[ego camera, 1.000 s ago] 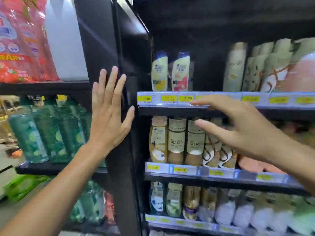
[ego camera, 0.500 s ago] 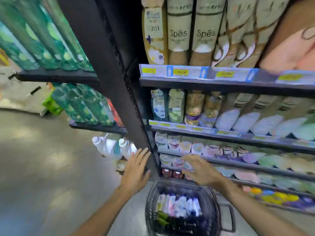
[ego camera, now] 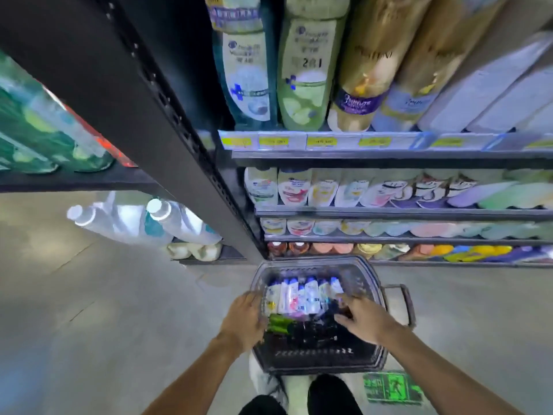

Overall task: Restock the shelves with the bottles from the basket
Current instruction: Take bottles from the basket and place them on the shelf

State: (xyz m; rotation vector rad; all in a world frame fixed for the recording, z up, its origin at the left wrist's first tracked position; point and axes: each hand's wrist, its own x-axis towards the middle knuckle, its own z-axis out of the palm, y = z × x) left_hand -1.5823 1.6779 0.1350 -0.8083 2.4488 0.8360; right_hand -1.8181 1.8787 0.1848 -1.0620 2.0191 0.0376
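Note:
A dark plastic basket (ego camera: 317, 359) stands on the floor in front of the shelving. Inside it lies a row of white bottles with blue caps (ego camera: 302, 295), with green bottles (ego camera: 278, 322) and dark ones below them. My left hand (ego camera: 244, 319) hangs over the basket's left rim, fingers relaxed, holding nothing. My right hand (ego camera: 363, 317) reaches into the basket's right side with its fingers spread by the white bottles; no grip shows. The shelves (ego camera: 389, 155) above carry shampoo bottles behind yellow price tags.
A black upright post (ego camera: 167, 121) divides the shelving. Left of it stand green bottles (ego camera: 39, 139) and large white jugs (ego camera: 143, 220) low down. The basket's handle (ego camera: 404, 304) sticks out to the right. A green sign (ego camera: 392, 387) marks the grey floor by my feet.
My view has dropped from the upper shelves to the basket. Both hands came down from the post and shelf edge and now sit over the basket.

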